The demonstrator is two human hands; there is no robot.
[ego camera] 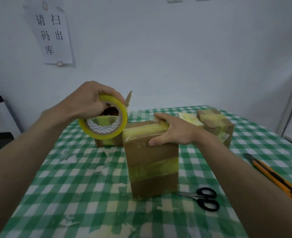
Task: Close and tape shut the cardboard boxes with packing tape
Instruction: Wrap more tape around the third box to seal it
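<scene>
A tall brown cardboard box (153,169) stands upright in the middle of the table, with yellowish tape across its top and around its front. My right hand (173,130) lies on the box's top right, thumb on the front face, fingers over the taped top. My left hand (92,98) grips a yellow tape roll (105,122) held in the air just left of the box's top; the tape seems to run from the roll onto the box. Behind the roll sits a second box (114,140) with a raised flap (129,98), mostly hidden.
A taped box (216,126) and a pale yellow package (190,119) sit at the back right. Black-handled scissors (204,198) lie right of the tall box. An orange utility knife (272,177) lies near the right edge. The green checked tablecloth (76,186) shows tape scraps.
</scene>
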